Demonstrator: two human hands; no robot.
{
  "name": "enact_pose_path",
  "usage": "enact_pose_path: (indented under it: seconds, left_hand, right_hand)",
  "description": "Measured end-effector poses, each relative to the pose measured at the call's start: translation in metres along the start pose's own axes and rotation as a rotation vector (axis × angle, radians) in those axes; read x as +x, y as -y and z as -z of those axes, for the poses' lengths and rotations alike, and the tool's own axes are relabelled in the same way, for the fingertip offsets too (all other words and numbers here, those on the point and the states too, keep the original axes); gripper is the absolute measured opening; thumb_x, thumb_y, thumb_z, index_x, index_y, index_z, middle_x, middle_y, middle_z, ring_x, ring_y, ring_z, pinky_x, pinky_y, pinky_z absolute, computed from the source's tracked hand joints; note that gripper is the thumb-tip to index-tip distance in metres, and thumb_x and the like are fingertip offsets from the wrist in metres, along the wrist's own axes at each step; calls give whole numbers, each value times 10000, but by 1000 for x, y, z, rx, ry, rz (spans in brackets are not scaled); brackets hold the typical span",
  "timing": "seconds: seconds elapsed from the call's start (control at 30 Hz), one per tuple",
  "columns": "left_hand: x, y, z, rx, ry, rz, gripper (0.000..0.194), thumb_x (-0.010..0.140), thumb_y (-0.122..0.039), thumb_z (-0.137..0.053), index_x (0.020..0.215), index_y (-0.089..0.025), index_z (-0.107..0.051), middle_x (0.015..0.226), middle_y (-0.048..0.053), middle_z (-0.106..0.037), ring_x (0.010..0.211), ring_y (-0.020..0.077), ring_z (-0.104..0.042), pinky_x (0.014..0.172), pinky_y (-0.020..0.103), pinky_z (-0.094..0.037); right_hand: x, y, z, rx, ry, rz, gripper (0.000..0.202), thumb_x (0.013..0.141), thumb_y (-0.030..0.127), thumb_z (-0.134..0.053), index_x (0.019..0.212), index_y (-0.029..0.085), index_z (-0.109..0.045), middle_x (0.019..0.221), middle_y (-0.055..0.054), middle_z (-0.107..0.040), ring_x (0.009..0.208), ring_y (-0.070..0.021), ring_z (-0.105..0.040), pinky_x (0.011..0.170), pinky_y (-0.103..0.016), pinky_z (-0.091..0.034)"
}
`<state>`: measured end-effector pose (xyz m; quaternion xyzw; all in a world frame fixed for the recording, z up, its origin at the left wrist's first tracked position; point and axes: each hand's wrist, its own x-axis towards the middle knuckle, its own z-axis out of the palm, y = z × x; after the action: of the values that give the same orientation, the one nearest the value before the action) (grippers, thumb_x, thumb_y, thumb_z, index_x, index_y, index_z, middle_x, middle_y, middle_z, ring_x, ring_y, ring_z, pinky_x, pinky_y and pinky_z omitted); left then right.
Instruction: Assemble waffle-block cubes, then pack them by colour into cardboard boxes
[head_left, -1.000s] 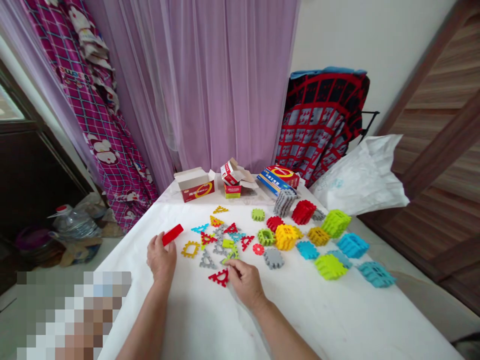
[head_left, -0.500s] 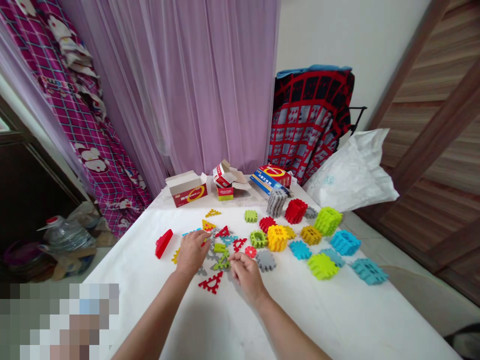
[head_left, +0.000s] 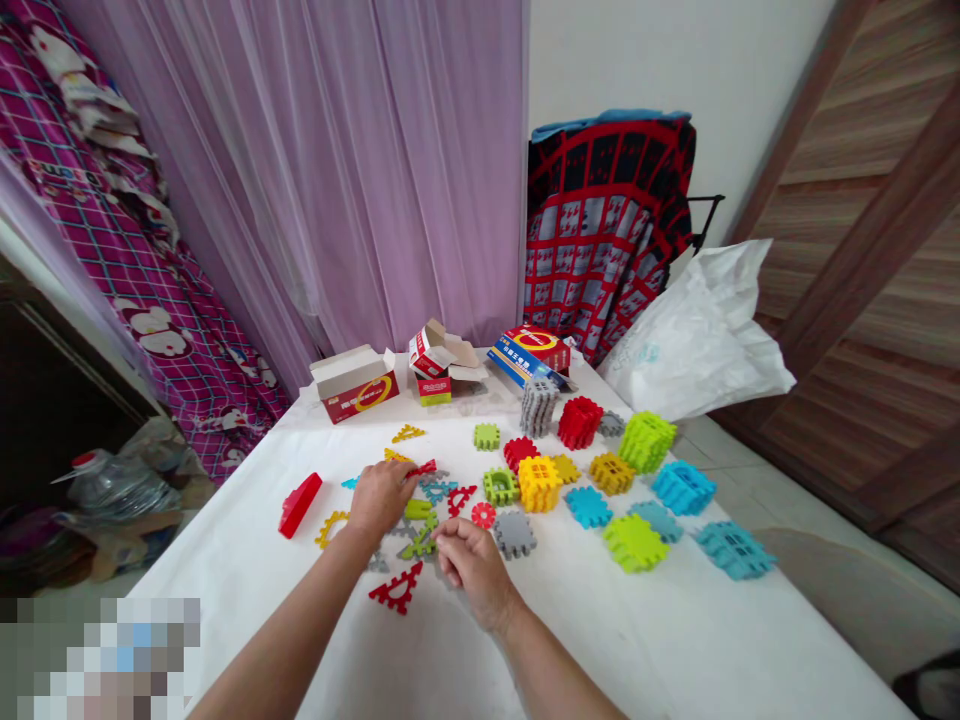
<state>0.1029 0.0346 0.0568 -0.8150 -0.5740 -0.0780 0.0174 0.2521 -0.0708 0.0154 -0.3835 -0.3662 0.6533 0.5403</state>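
My left hand (head_left: 381, 498) is closed, its fingertips on a red triangular building piece (head_left: 422, 468) that shows edge-on. My right hand (head_left: 472, 563) is closed with curled fingers, just right of a lime green toothed piece (head_left: 422, 538); whatever the fingers may hold is hidden. Between the hands lie a small lime green block (head_left: 417, 510), several grey pieces and a blue piece (head_left: 437, 488). A red triangle piece (head_left: 397, 588) lies in front, another red triangle (head_left: 460, 499) behind my right hand, beside a small red disc (head_left: 484, 515).
Stacks of coloured interlocking squares, including a yellow stack (head_left: 540, 485) and a red stack (head_left: 579, 423), stand on the right. A red wedge-shaped piece (head_left: 301, 505) sits left. Cardboard boxes (head_left: 360, 385) line the back edge; a white bag (head_left: 697, 330) is at the right.
My left hand's fingertips have reached the red triangle, which has tipped from flat to edge-on. My right hand has shifted little beside the green piece. The whole view has moved slightly.
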Motion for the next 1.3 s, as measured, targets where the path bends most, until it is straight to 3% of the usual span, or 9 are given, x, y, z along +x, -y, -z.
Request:
enact_pose_path:
  seconds: [0.23, 0.33, 0.43, 0.5, 0.63, 0.77, 0.87, 1.1, 1.3]
  left_hand:
    - [32, -23, 12, -26, -99, 109, 316, 920, -406, -454, 962, -208, -696, 983, 107, -742, 965, 258, -667, 883, 387, -439]
    - [44, -36, 7, -82, -61, 121, 359, 886, -511, -498, 939, -218, -698, 919, 72, -755, 877, 245, -690, 796, 356, -472]
    - [51, -32, 1, -135, -9, 114, 383, 916, -508, -433, 960, -240, -705, 902, 37, -762, 812, 203, -698, 710, 304, -490]
    - [53, -22, 0, -156, 19, 73, 326, 927, -393, -428, 1018, -248, -705, 985, 31, -763, 863, 183, -698, 754, 291, -503]
    - [58, -7, -4, -185, 96, -110, 344, 829, -214, -539, 1133, -260, -694, 1232, 26, -706, 1138, 184, -632, 1015, 314, -440]
    - [67, -19, -13, -208, 197, -291, 390, 775, -222, -613, 1142, -324, -696, 1232, -21, -709, 1189, 196, -605, 1077, 347, -393]
    - [72, -30, -16, -199, 240, -335, 373, 754, -213, -629, 1095, -335, -715, 1195, -14, -725, 1150, 214, -625, 1049, 359, -408]
    - [75, -28, -17, -150, 216, -205, 270, 790, -288, -603, 1034, -288, -716, 1043, 40, -755, 1000, 232, -670, 939, 365, -458]
    - [65, -22, -23, -182, 138, -124, 291, 828, -336, -572, 1077, -253, -698, 1014, 55, -754, 952, 222, -678, 863, 340, -493]
  right_hand:
    - [1, 3, 0, -19, 12, -10, 287, 684, 438, -672, 753, 171, -592, 453, 93, -485, 370, -39, -317, 404, -197, -196]
    - [0, 5, 2, -3, 9, -32, 291, 667, 433, -683, 753, 169, -596, 448, 95, -478, 378, -42, -314, 405, -196, -184]
    - [0, 8, 6, 67, 19, -78, 297, 653, 433, -695, 747, 170, -595, 453, 96, -474, 383, -39, -303, 404, -197, -163]
    - [1, 10, 9, 128, 49, -110, 307, 648, 440, -705, 741, 171, -589, 462, 97, -473, 384, -35, -288, 405, -199, -155]
    - [2, 10, 11, 161, 89, -156, 321, 645, 441, -719, 744, 166, -584, 476, 93, -487, 383, -29, -293, 406, -202, -155]
    - [2, 10, 10, 135, 97, -159, 300, 647, 426, -702, 748, 166, -593, 477, 90, -502, 382, -31, -308, 402, -206, -162]
    - [1, 10, 10, 129, 88, -153, 279, 644, 410, -691, 743, 167, -598, 480, 89, -505, 391, -32, -316, 407, -202, -175]
    - [2, 10, 10, 99, 96, -185, 281, 654, 410, -692, 772, 174, -597, 501, 91, -518, 390, -35, -336, 414, -200, -185]
    - [1, 10, 8, 105, 102, -168, 284, 653, 405, -700, 769, 170, -591, 496, 85, -524, 382, -34, -344, 407, -199, -182]
